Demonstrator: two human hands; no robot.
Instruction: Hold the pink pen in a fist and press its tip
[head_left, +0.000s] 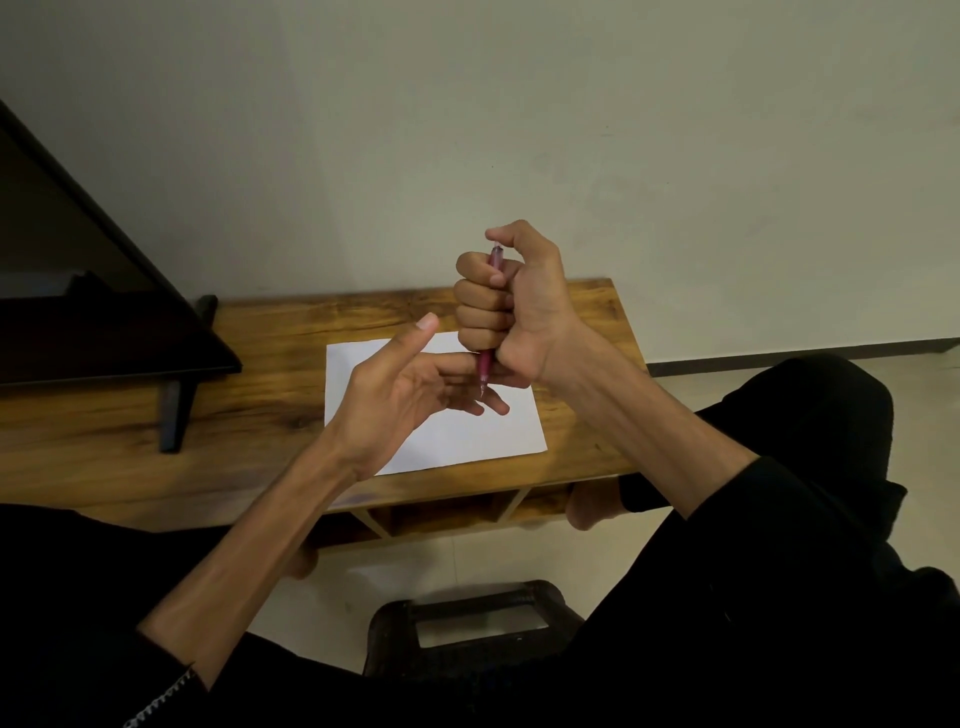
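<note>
Two hands above white paper (457, 431) on desk (260, 415): right hand (511, 306) fisted around upright red pen (491, 322); left hand (410, 384) loosely spread, fingers at pen tip.

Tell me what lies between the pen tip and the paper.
In the head view, the left hand's fingers lie under the pen tip, above the paper.

- Both forearms are bare from the hands back to past the elbow; no rings, watch or bands show on the left hand (400, 384) or the right hand (511, 306).
- A black sleeve (156, 696) sits pushed up behind the left hand, with a pale zigzag trim along its cuff.
- Behind the right hand, a plain black sleeve (779, 499) is bunched high.
- Black trousers (810, 410) cover the legs.
</note>
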